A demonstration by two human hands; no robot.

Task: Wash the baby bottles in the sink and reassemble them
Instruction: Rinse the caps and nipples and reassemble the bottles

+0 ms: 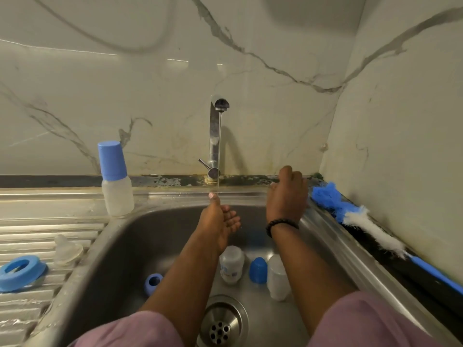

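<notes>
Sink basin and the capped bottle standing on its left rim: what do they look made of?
Sink basin: looks like brushed stainless steel, grey with soft streaky reflections. Capped bottle: probably plastic; its frosted, translucent body looks matte, and its blue cap is opaque and smooth. Silicone cannot be ruled out.

Setting: corner of two glossy white marble-look walls [155, 78], grey veining. Dark, stained strip [175, 181] along the wall base behind the steel counter. Ribbed steel drainboard [30, 229] at left. Light is dim and warm, with soft reflections on the wall.
</notes>
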